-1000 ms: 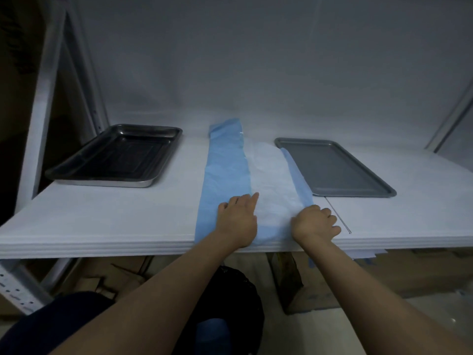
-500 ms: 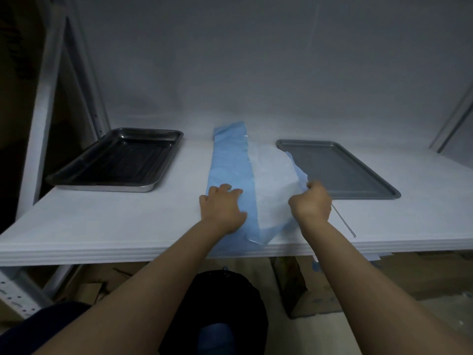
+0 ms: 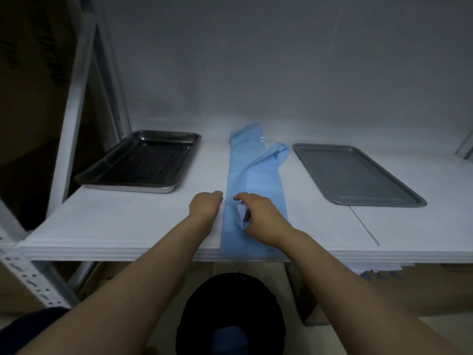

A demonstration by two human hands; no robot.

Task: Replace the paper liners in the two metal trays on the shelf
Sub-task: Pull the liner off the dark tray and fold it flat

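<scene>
A long blue paper liner (image 3: 252, 175) lies folded in a strip down the middle of the white shelf, its near end hanging over the front edge. My right hand (image 3: 258, 216) grips a folded edge of it near the front. My left hand (image 3: 206, 204) rests on the shelf just left of the strip, fingers curled under, touching the strip's left edge. A deep shiny metal tray (image 3: 139, 162) stands bare at the left. A flat grey metal tray (image 3: 355, 172) lies bare at the right.
A thin metal rod (image 3: 363, 224) lies on the shelf (image 3: 128, 226) in front of the grey tray. White shelf uprights (image 3: 76, 103) stand at the left. Below the shelf are a black bin (image 3: 230, 316) and cardboard boxes (image 3: 384, 290).
My right hand has carried the liner's right flap over to the left, folding the sheet into a narrow blue strip. My left hand has slid off the liner to its left edge.
</scene>
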